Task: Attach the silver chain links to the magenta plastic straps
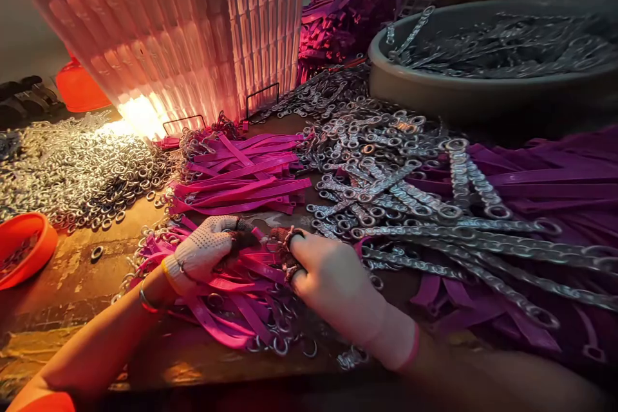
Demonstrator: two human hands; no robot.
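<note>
My left hand, in a white dotted glove with dark fingertips, is closed in a pinch on a pink strap whose end pokes out. My right hand, gloved with dark fingertips too, is closed right beside it. Between its fingers a bit of metal shows, seemingly a ring, partly hidden. Under both hands lies a loose pile of pink straps with metal rings at their ends. Just behind is a neater bundle of pink straps.
Short metal chains with end rings spread to the right, beside purple straps. A large grey basin of chains stands behind. At left are heaped metal rings and an orange bowl. A ribbed translucent panel rises at the back.
</note>
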